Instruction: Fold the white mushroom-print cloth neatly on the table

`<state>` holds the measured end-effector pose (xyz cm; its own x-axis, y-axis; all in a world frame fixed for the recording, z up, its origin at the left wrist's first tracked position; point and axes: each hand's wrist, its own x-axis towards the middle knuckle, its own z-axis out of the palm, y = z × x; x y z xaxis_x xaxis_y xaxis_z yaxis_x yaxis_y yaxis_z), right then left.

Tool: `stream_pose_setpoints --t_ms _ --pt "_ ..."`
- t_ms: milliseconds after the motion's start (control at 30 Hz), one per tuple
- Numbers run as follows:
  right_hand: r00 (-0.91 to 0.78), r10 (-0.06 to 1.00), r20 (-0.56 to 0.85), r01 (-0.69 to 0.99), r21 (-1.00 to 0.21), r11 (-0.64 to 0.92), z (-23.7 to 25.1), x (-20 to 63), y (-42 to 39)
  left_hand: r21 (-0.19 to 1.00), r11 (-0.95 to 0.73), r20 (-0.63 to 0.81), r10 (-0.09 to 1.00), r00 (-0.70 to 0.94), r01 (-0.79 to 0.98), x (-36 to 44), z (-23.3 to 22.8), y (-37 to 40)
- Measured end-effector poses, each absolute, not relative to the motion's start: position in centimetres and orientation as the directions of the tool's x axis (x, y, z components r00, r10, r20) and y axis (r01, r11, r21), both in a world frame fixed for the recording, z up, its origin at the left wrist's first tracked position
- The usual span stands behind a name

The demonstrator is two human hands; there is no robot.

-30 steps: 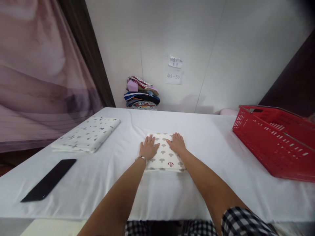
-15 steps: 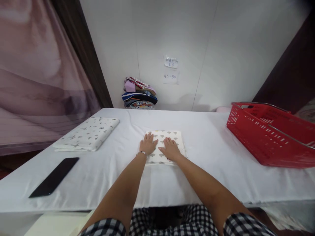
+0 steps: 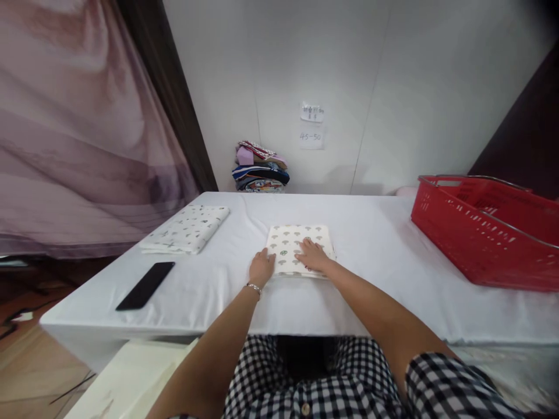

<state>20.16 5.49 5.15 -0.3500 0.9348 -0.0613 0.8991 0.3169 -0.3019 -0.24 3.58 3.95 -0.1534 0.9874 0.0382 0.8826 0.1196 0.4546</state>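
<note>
A white folded cloth (image 3: 290, 237) printed with small grey shapes lies in front of me at the middle of the table. My right hand (image 3: 313, 256) rests flat on its right part, fingers spread. Beside the left edge is my left hand (image 3: 261, 267), wearing a bracelet, with its thumb touching the cloth's border and its fingers apart from the thumb. The fingers' undersides are hidden. Farther left lies another white folded cloth (image 3: 192, 227) with dark scattered prints, touched by neither hand.
A black phone-like slab (image 3: 146, 285) lies at the left on the white-covered table (image 3: 227, 314). At the right stands a red basket (image 3: 484, 244) with metal handles. Behind the table's far edge a stack of folded fabrics (image 3: 262, 169) rises against the wall. A pinkish curtain (image 3: 87, 128) hangs at left.
My left hand has slid from the top of the cloth to its left edge. My right hand stays flat on it. The view has shifted, so everything sits somewhat differently in frame.
</note>
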Motion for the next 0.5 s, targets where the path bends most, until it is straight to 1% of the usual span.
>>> stream_pose_setpoints --t_ms 100,167,267,367,433,500 --pt "-0.423 0.906 0.024 0.868 -0.278 0.412 5.0 21.8 3.1 0.499 0.172 -0.002 0.980 -0.197 0.849 -0.3 4.3 2.6" --pt "-0.426 0.902 0.071 0.868 -0.251 0.429 4.7 23.6 1.9 0.535 0.183 -0.031 0.980 -0.197 0.825 0.3 4.2 1.8" --pt "-0.357 0.928 0.108 0.907 -0.199 0.372 4.7 26.7 1.3 0.603 0.183 -0.099 0.983 -0.155 0.776 2.0 3.7 -0.1" --pt "-0.264 0.953 0.148 0.943 -0.167 0.287 5.3 29.0 1.3 0.668 0.162 -0.161 0.984 -0.071 0.727 3.6 3.2 -2.5" --pt "-0.230 0.956 0.183 0.946 -0.187 0.264 5.7 29.3 0.9 0.685 0.139 -0.154 0.987 -0.044 0.715 3.9 3.2 -3.5" --pt "-0.238 0.946 0.220 0.926 -0.241 0.289 5.9 28.3 -0.1 0.678 0.129 -0.108 0.991 -0.076 0.724 3.6 3.6 -3.5"
